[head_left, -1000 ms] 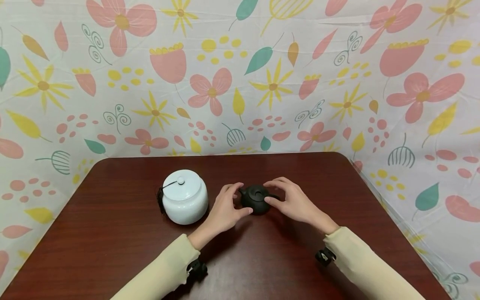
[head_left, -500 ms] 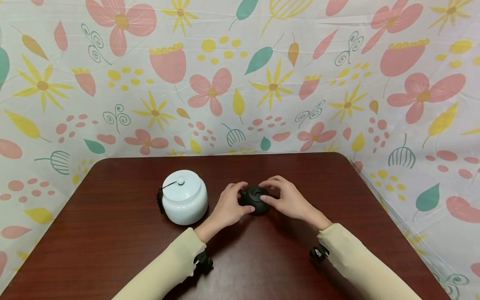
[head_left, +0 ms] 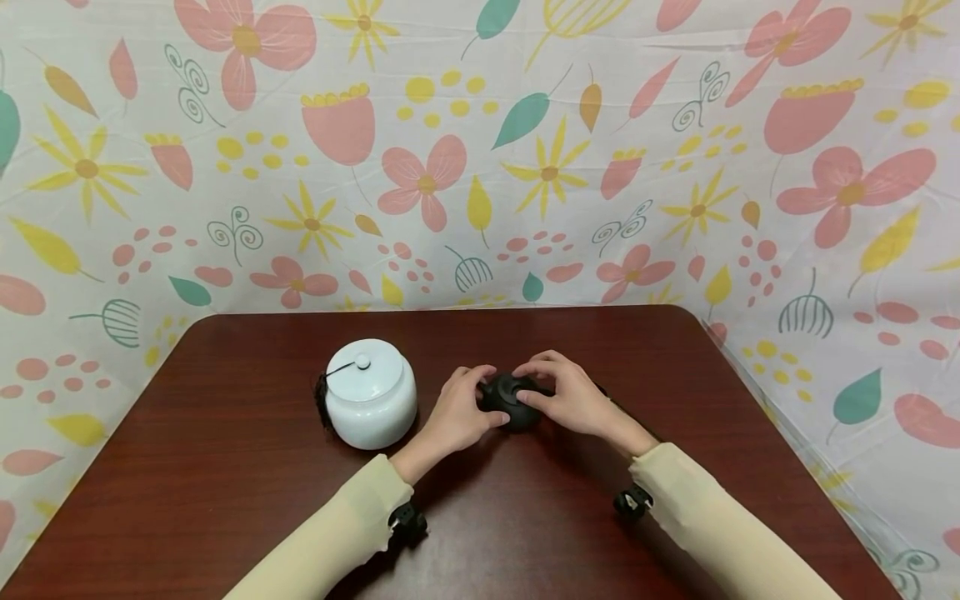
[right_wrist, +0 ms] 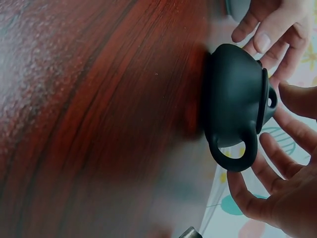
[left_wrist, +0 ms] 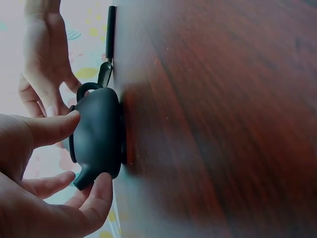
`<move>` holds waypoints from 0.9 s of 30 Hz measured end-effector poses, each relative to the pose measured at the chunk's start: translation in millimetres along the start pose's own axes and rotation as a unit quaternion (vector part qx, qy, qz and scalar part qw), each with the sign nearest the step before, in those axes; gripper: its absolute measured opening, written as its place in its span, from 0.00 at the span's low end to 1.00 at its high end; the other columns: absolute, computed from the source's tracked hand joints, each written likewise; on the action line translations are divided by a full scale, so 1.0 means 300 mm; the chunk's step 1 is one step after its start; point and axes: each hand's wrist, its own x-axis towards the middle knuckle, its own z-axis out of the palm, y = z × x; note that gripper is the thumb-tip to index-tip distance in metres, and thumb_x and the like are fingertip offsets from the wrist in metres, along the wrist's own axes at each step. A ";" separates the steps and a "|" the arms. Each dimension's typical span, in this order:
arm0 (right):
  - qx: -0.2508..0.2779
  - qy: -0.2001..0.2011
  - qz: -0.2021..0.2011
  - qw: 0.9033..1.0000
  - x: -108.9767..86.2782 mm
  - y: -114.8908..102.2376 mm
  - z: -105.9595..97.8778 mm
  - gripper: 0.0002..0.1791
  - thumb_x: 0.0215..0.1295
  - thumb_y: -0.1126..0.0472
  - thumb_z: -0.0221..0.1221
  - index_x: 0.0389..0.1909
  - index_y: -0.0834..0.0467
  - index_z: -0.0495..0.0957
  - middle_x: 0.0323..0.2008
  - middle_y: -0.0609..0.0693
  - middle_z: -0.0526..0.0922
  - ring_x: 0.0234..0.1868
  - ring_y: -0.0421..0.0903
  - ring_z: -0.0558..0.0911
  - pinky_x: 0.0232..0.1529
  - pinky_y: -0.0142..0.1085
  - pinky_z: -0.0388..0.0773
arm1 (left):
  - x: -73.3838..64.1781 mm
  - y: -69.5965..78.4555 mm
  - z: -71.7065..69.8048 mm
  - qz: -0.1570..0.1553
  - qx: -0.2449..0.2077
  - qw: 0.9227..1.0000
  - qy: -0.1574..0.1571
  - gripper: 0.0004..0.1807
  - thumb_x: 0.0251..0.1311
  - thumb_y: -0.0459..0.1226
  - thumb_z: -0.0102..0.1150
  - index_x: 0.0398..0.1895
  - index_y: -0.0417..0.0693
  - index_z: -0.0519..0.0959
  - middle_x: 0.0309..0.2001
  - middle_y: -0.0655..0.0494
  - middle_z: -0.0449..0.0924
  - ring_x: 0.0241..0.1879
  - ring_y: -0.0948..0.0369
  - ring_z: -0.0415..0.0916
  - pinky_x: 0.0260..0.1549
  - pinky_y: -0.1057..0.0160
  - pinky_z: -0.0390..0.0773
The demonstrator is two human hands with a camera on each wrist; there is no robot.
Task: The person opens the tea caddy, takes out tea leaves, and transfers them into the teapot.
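A small black teapot (head_left: 513, 410) with a lid stands on the table, its spout to the left and its loop handle (right_wrist: 233, 163) to the right. My left hand (head_left: 459, 412) holds its spout side, with the thumb on the near side and fingers by the spout (left_wrist: 86, 179). Over the lid and handle lies my right hand (head_left: 573, 400), fingers spread and gently bent. Its thumb is close to the lid knob (right_wrist: 272, 101); whether it touches is unclear. To the left stands a white lidded jar (head_left: 371, 408).
A slim dark-handled scoop (left_wrist: 110, 34) lies past the teapot, mostly hidden by my right arm in the head view. A black cord with a tassel (head_left: 322, 400) hangs from the jar. Behind the reddish-brown table (head_left: 225, 500) hangs a flowered cloth (head_left: 480, 183).
My left hand has moved right, closer round the teapot. The right hand has shifted left, its thumb now over the lid. Part of the scoop shows beyond the right arm.
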 end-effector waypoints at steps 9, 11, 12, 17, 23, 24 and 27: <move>0.015 -0.017 0.020 1.000 0.005 0.006 0.002 0.15 0.70 0.64 0.70 0.56 0.60 0.86 0.54 0.55 0.78 0.56 0.58 0.81 0.58 0.58 0.78 | 0.010 -0.002 0.003 0.003 0.016 1.000 0.001 0.35 0.58 0.39 0.80 0.68 0.43 0.78 0.59 0.46 0.75 0.50 0.52 0.76 0.52 0.51 0.78; 0.016 -0.019 0.021 0.999 0.006 0.007 0.002 0.15 0.70 0.64 0.70 0.56 0.59 0.86 0.55 0.56 0.78 0.56 0.58 0.80 0.58 0.59 0.78 | 0.013 -0.004 0.004 0.002 0.019 1.000 -0.001 0.35 0.58 0.40 0.80 0.69 0.43 0.78 0.60 0.46 0.75 0.52 0.51 0.76 0.54 0.50 0.77; 0.017 -0.020 0.021 0.999 0.008 0.007 0.002 0.15 0.70 0.64 0.70 0.56 0.59 0.86 0.55 0.56 0.78 0.56 0.59 0.80 0.58 0.59 0.78 | 0.015 -0.005 0.005 0.001 0.020 1.000 -0.002 0.35 0.58 0.40 0.80 0.69 0.43 0.78 0.61 0.46 0.75 0.54 0.51 0.75 0.55 0.50 0.77; 0.021 -0.021 0.024 0.999 0.013 0.013 0.003 0.14 0.70 0.63 0.70 0.55 0.58 0.87 0.54 0.55 0.78 0.55 0.58 0.79 0.56 0.58 0.78 | 0.021 -0.009 0.005 0.000 0.016 1.000 -0.007 0.35 0.58 0.40 0.80 0.68 0.43 0.78 0.61 0.45 0.76 0.60 0.46 0.74 0.60 0.46 0.75; 0.032 -0.019 0.036 0.999 0.017 0.019 0.005 0.14 0.69 0.64 0.70 0.54 0.58 0.87 0.51 0.54 0.78 0.49 0.56 0.81 0.52 0.52 0.79 | 0.025 -0.013 -0.001 -0.006 -0.009 1.000 -0.009 0.34 0.56 0.37 0.81 0.67 0.42 0.80 0.60 0.43 0.77 0.56 0.46 0.77 0.57 0.47 0.77; 0.033 -0.019 0.038 0.999 0.018 0.021 0.005 0.14 0.69 0.64 0.70 0.54 0.58 0.88 0.51 0.54 0.78 0.48 0.55 0.81 0.52 0.52 0.80 | 0.026 -0.014 -0.001 -0.010 -0.015 1.000 -0.010 0.34 0.55 0.36 0.82 0.67 0.43 0.80 0.60 0.43 0.77 0.56 0.46 0.77 0.56 0.47 0.78; 0.036 -0.020 0.043 0.998 0.019 0.026 0.003 0.13 0.70 0.64 0.70 0.54 0.57 0.88 0.50 0.54 0.78 0.45 0.51 0.81 0.50 0.50 0.80 | 0.029 -0.018 0.000 -0.026 -0.037 0.999 -0.009 0.33 0.55 0.34 0.82 0.66 0.45 0.81 0.61 0.44 0.78 0.56 0.46 0.78 0.54 0.49 0.80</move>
